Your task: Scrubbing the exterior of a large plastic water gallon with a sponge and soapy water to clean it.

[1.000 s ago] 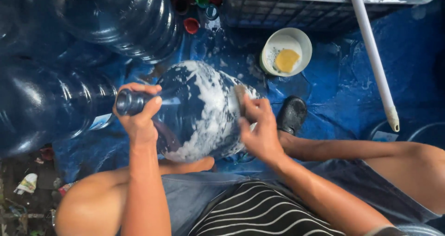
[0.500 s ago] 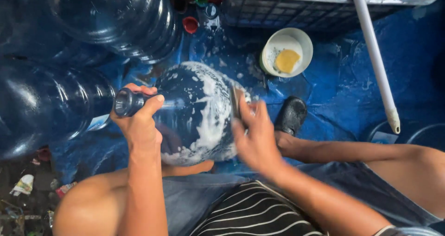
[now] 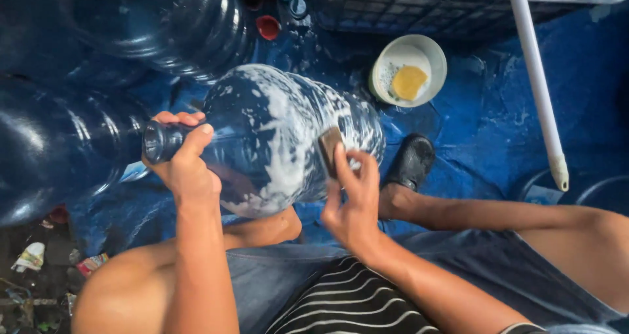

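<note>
A large clear-blue water jug [image 3: 275, 131] lies on its side across my lap, its wall streaked with white soap foam. My left hand [image 3: 183, 163] is wrapped around its dark neck at the left. My right hand [image 3: 350, 199] presses a small dark scrub pad [image 3: 329, 149] against the jug's right side, near its base. My knees and a striped shirt fill the bottom of the view.
More big blue jugs [image 3: 151, 26] lie at the upper left. A white bowl [image 3: 429, 52] with soapy water and a yellow sponge [image 3: 408, 81] sits on the wet blue tarp [image 3: 498, 124]. A white pole [image 3: 534, 78] slants on the right, a dark crate [image 3: 419, 9] and coloured caps [image 3: 268, 26] lie behind.
My right hand with the pad has slid lower across the jug's foamy side. The left hand keeps its hold on the neck.
</note>
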